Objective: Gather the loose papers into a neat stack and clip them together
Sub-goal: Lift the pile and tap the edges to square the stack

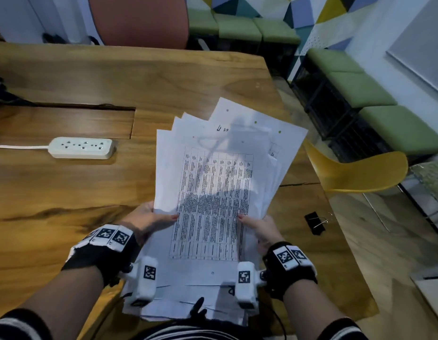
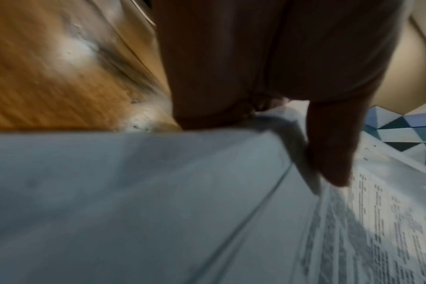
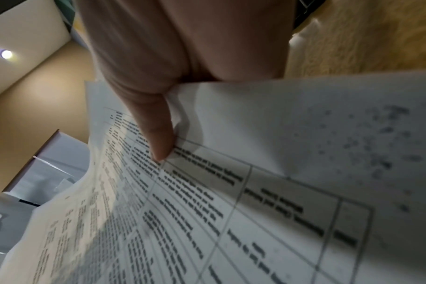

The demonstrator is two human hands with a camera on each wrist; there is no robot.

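Several white printed papers [image 1: 213, 182], fanned and uneven, are held up over the wooden table [image 1: 90, 77]. The top sheet carries a dense printed grid. My left hand [image 1: 149, 218] grips the sheets' left edge, thumb on top; the left wrist view shows that thumb [image 2: 333, 153] pressing on the papers [image 2: 158, 201]. My right hand [image 1: 258, 227] grips the right edge the same way, its thumb [image 3: 156, 134] lying on the printed sheet [image 3: 231, 211]. A black binder clip [image 1: 315, 223] lies on the table to the right of my right hand.
A white power strip [image 1: 81, 147] with its cord lies on the table at the left. A yellow chair [image 1: 360, 173] stands by the table's right edge, green stools [image 1: 375, 94] behind it, an orange chair back [image 1: 142, 20] across the table.
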